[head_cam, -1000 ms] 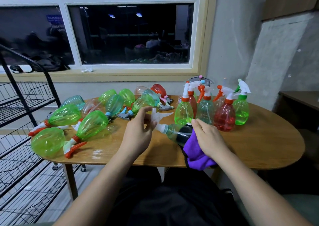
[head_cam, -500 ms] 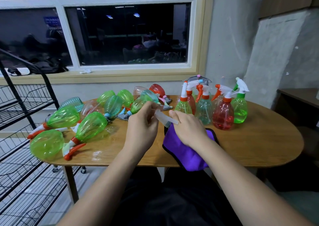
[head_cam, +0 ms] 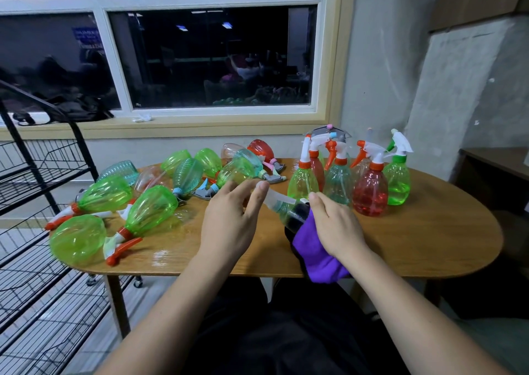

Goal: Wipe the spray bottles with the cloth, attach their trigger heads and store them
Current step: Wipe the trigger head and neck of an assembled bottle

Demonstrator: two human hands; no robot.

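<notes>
Wooden table (head_cam: 429,237), left hand (head_cam: 229,220) apparently pinching trigger head (head_cam: 279,198), right hand (head_cam: 335,225) gripping bottle (head_cam: 289,215) through cloth (head_cam: 317,257)

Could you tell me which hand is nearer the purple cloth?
Right. The right hand grips the purple cloth; the left hand is left of it, pinching the trigger head.

On desk (head_cam: 429,231) L half, lying bottles (head_cam: 151,211) are spread; upright bottles (head_cam: 370,194) are grouped at its R rear. Wire rack (head_cam: 43,157) is stood L of desk, window (head_cam: 211,56) behind it.
</notes>
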